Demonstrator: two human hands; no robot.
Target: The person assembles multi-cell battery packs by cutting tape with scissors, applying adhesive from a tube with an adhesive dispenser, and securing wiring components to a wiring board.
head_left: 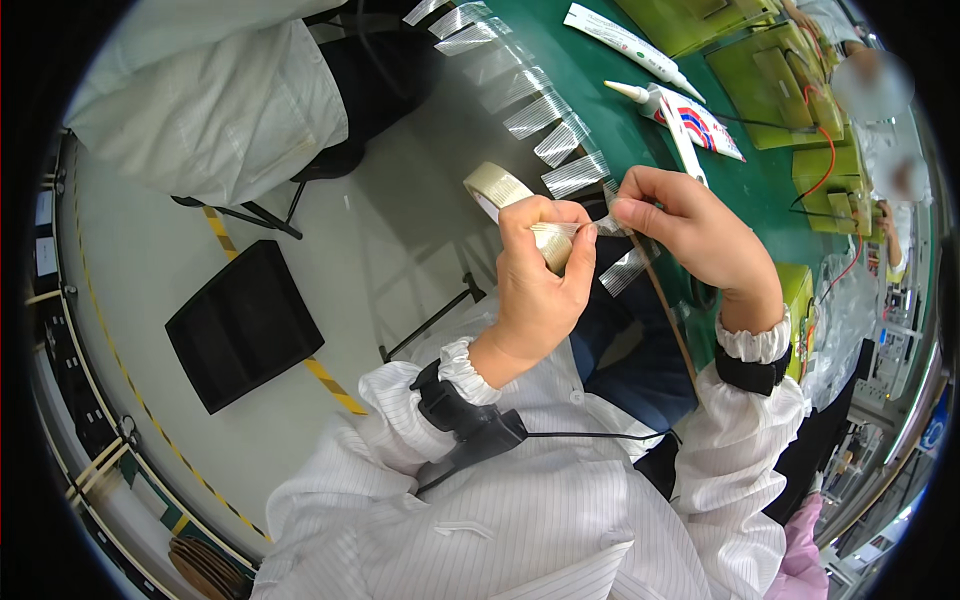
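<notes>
My left hand [540,285] grips a roll of clear, ribbed filament tape [497,185], its thumb and fingers closed at the roll's near side. Thumb and forefinger of my right hand [705,230] pinch the tape's free end. A short stretch of tape [603,226] spans the gap between both hands, beside the table edge. Several cut tape strips [575,176] hang in a row along that edge, jutting out over the floor. Just beyond my right hand lies a narrow pale tool [684,145], partly hidden by the hand, so its kind is unclear.
On the green table [600,120] lie a white tube [630,48] and a red, white and blue nozzled tube [690,118]. Yellow-green boxes [775,80] with red and black wires stand behind. At left are a person's pale garment [250,100] and a black bin-like object [245,325].
</notes>
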